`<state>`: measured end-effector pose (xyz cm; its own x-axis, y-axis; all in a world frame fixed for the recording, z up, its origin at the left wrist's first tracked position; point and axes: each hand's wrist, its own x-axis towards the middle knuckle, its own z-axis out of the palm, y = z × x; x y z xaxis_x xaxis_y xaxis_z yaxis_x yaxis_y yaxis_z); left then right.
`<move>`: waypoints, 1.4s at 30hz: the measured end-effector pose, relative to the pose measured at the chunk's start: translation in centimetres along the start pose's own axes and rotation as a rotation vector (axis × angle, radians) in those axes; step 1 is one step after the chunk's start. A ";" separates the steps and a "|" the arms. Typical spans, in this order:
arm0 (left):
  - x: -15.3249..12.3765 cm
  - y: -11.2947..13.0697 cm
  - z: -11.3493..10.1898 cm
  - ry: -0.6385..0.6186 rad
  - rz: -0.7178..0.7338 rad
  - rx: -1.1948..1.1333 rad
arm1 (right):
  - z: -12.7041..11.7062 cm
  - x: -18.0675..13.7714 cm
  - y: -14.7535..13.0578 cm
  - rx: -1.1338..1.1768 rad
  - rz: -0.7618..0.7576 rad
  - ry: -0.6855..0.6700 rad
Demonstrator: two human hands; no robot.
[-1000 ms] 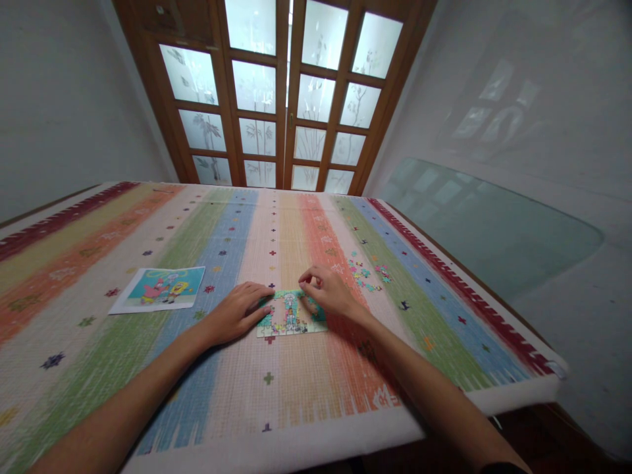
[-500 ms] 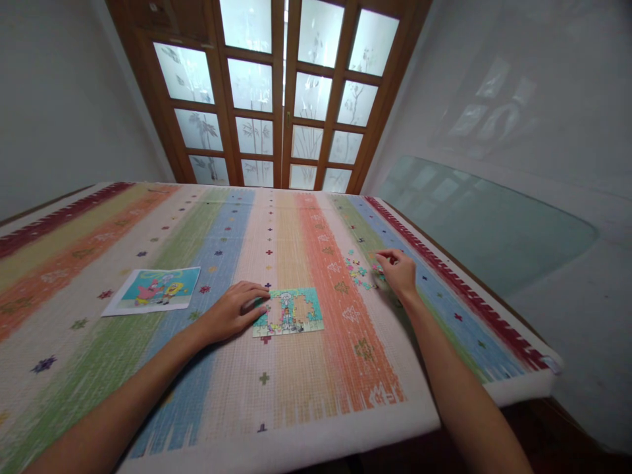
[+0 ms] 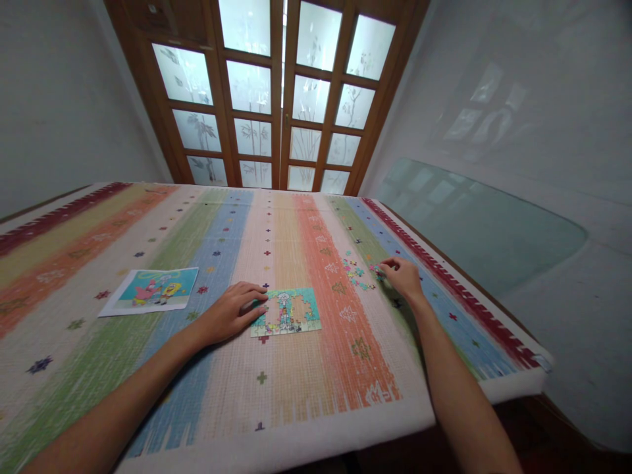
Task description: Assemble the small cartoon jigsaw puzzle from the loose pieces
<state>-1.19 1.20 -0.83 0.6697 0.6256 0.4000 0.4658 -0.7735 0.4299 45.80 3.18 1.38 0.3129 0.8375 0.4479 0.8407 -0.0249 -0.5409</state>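
A partly assembled jigsaw puzzle lies flat on the striped cloth, with gaps in its middle where the cloth shows through. My left hand rests at its left edge, fingers stretched out and slightly apart, the tips touching the puzzle. Farther right is a scattered pile of loose puzzle pieces. My right hand is at the right side of this pile, thumb and index finger pinched together on a small puzzle piece that the fingers mostly hide.
A printed reference picture of cartoon figures lies to the left of my left hand. The striped tablecloth covers the wide table. Beyond its far edge stand wooden doors with frosted panes. A glass panel leans by the right wall.
My right hand has lowered slightly onto the right side of the loose pieces, fingertips pinched closer to the pile. My left hand stays at the puzzle's edge. The view has shifted a little.
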 end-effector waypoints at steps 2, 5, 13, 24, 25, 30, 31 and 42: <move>0.0 0.0 0.0 -0.006 -0.002 0.000 | 0.0 -0.1 -0.3 0.003 -0.029 -0.039; 0.0 0.0 -0.1 -0.012 -0.002 -0.001 | 0.0 -0.3 -0.9 0.018 -0.080 -0.101; 0.0 -0.2 0.1 0.003 0.023 0.002 | 0.1 -1.0 -1.8 0.093 -0.297 -0.362; 0.0 0.0 0.1 0.002 0.017 0.020 | 0.7 -1.4 -2.6 -0.004 -0.357 -0.545; 0.0 0.0 0.0 0.003 0.015 0.022 | 0.7 -1.5 -2.6 -0.007 -0.349 -0.545; -0.3 0.0 -0.2 -0.001 -0.004 0.023 | 1.0 -1.6 -2.7 -0.001 -0.335 -0.525; -0.4 0.0 -0.2 -0.002 -0.010 0.024 | 1.1 -1.6 -2.7 -0.001 -0.338 -0.522; -0.5 -0.2 -0.1 -0.021 -0.017 0.057 | 0.8 -1.6 -2.8 -0.058 -0.351 -0.466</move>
<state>-1.67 1.02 -1.01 0.6733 0.6369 0.3755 0.5089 -0.7676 0.3896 42.56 2.38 1.64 -0.2051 0.9522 0.2263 0.8859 0.2789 -0.3706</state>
